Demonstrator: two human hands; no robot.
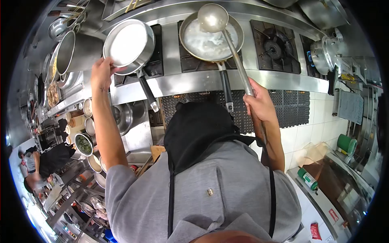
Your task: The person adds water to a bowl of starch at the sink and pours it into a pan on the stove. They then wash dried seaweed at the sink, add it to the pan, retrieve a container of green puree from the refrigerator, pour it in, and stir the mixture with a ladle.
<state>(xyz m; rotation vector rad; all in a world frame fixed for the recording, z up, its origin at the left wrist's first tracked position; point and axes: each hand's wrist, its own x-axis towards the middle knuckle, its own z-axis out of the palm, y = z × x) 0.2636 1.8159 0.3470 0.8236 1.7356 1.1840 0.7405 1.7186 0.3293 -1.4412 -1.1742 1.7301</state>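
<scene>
Pinching the near-left rim of the white-filled pot [128, 43] at the upper left of the frame, the left hand [103, 74] has its grip closed on that edge, though whether it carries any weight cannot be told. The pot's black-ended handle [148, 91] is unheld, so a slip at the rim could let the vessel tip and slop its contents over the stove [137, 86]; if the metal is hot, those bare fingers could also be burned. Right of centre, the right hand [259, 100] wraps its grip around the long shaft of the ladle [213, 18], whose bowl overlaps the far side of the frying pan [211, 56] at top centre. With the bowl so far from that grip, a small twist of the wrist might swing it wide and drip beyond the rim, or the shaft might knock the pan. Its handle [226, 87] juts over the stove's front edge towards the black apron [198, 129], so leaning in could catch it and shift the pale, cloudy contents.
</scene>
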